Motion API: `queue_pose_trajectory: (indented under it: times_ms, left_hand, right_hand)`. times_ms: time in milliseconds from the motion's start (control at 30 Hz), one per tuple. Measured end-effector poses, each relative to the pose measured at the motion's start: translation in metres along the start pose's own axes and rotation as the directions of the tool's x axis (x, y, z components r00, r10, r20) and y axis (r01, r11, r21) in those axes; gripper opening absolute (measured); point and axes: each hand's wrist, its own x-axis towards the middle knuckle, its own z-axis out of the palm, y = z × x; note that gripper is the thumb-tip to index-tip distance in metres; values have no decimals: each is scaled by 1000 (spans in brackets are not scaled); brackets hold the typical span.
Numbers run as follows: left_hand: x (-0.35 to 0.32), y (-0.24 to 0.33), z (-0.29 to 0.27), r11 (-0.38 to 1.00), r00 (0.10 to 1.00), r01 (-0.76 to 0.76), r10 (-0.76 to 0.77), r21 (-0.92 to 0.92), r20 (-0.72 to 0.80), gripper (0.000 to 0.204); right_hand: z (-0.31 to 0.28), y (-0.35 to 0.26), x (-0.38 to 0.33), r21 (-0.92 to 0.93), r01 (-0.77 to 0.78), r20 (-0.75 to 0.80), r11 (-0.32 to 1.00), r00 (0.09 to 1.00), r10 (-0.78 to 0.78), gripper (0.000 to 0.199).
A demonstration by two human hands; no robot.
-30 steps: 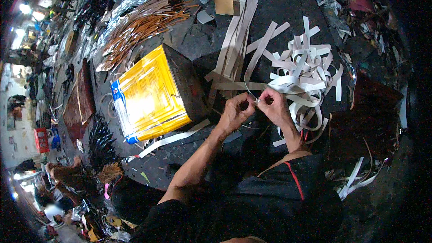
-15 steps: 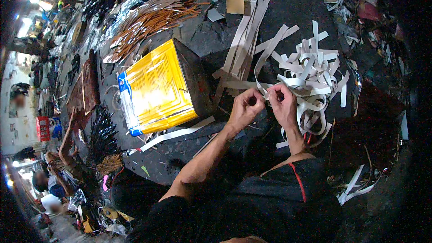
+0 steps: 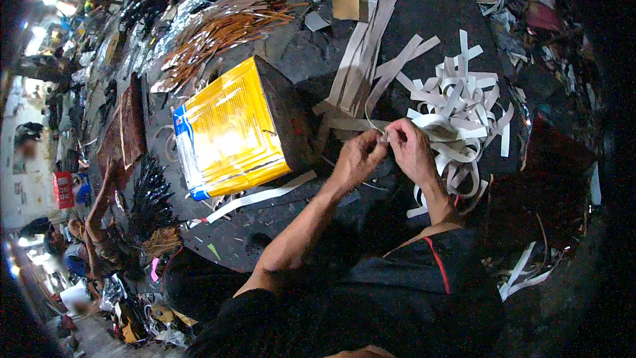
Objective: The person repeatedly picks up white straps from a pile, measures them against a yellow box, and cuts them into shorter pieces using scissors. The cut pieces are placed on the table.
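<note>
Both my hands meet over the dark worktop, fingertips almost touching. Thumb and fingers of my left hand [image 3: 358, 157] are pinched on a thin pale strip [image 3: 370, 117] that curves up from them. My right hand [image 3: 412, 149] is pinched at the same spot, on the strip's end; the fingers cover the exact grip. Beside my right hand lies a tangled heap of white strips [image 3: 457, 119], looped and curled. Beyond my left hand a bundle of straight grey-beige strips [image 3: 354, 79] is laid out flat.
A yellow and blue can [image 3: 232, 132] lies to the left of my hands. Behind it spreads a pile of brown strips [image 3: 225, 46]. A tan card square [image 3: 346, 2] sits at the far side. At the far left another person's arm [image 3: 99, 205] reaches toward a brown sheet [image 3: 126, 129].
My hands have shifted slightly left and closer together. The pale strip between them has turned and now shows its thin edge.
</note>
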Motion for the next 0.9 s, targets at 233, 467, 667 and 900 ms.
queue_pose_trajectory:
  times_ms: [233,467,667,900]
  left_hand:
    - [9,23,-17,972,966,232,-235,41,106,32]
    - [10,0,2,979,990,133,-138,-151,-23,24]
    - [4,-2,32,989,988,91,-104,-113,-117,20]
    - [-6,17,16,974,987,126,-142,191,77,22]
  right_hand:
    - [-3,-11,8,-142,238,48,961,971,-234,8]
    - [3,-17,-5,15,11,-114,1000,993,-9,21]
    - [11,-2,-17,100,-61,-221,993,972,82,12]
    - [-6,50,-3,-86,-169,-427,982,897,117,12]
